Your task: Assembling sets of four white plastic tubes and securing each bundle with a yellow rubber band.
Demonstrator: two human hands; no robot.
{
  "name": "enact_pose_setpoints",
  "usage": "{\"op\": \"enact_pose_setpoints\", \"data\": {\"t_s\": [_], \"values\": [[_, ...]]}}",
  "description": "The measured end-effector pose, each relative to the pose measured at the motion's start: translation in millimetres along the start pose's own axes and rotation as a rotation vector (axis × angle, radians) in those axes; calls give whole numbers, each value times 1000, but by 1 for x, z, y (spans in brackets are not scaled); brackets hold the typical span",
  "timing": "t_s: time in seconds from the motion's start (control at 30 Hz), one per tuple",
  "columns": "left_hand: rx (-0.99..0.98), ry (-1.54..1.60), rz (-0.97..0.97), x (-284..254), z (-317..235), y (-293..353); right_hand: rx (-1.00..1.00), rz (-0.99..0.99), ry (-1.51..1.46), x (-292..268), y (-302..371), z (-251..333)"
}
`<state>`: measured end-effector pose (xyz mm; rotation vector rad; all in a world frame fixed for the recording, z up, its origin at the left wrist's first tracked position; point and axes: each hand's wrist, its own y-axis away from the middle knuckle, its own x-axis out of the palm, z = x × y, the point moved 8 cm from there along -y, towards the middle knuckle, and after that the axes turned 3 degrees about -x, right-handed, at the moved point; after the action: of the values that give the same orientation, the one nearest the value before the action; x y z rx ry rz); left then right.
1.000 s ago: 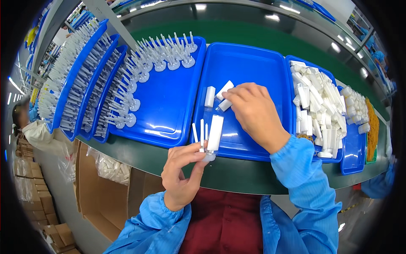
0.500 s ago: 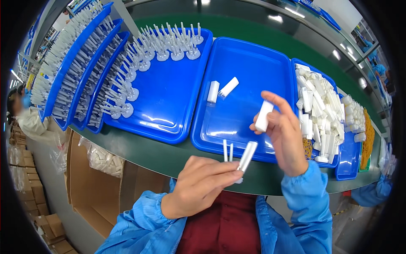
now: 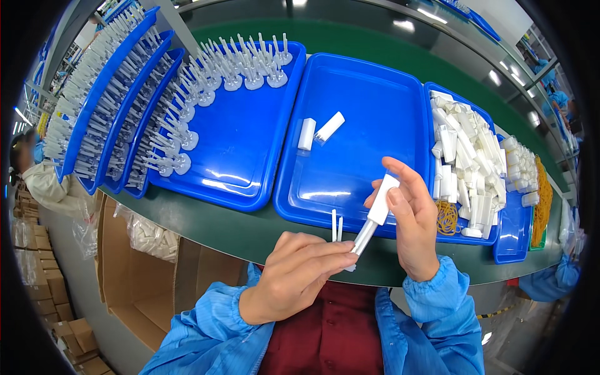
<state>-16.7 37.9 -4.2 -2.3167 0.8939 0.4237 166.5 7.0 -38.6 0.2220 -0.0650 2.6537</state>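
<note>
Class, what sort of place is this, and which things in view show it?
Most likely a factory assembly workshop: many matching white pieces fill one of the blue trays lined along a green bench, and cardboard boxes stand stacked nearby.

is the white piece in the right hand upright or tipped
Tipped: the white piece in the right hand slants, its upper end farther right than its lower end.

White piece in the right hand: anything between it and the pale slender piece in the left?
Nothing visible. The white piece in the right hand appears to meet the upper end of the pale slender piece in the left hand; the two thin sticks stand left of it, out of line.
</note>
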Motion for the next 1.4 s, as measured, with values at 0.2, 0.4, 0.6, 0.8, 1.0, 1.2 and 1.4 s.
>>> {"op": "enact_pose_setpoints", "data": {"t_s": [0.2, 0.4, 0.6, 0.8, 1.0, 1.2, 1.4], "values": [[17, -21, -22, -1, -1, -1, -30, 48, 95, 5, 5, -1], [44, -60, -216, -13, 5, 3, -45, 132, 110, 18, 13, -3], [-20, 54, -233, -21, 28, 10, -192, 295, 215, 48, 6, -1], [7, -58, -268, -21, 29, 4, -831, 243, 1220, 61, -97, 8], [7, -114, -222, -28, 27, 7, -354, 434, 1176, 54, -104, 4], [71, -121, -77, -19, 9, 0, 127, 132, 53, 26, -48, 4], [62, -129, -6, -12, 4, -4, 116, 99, 95, 22, -26, 0]]}}
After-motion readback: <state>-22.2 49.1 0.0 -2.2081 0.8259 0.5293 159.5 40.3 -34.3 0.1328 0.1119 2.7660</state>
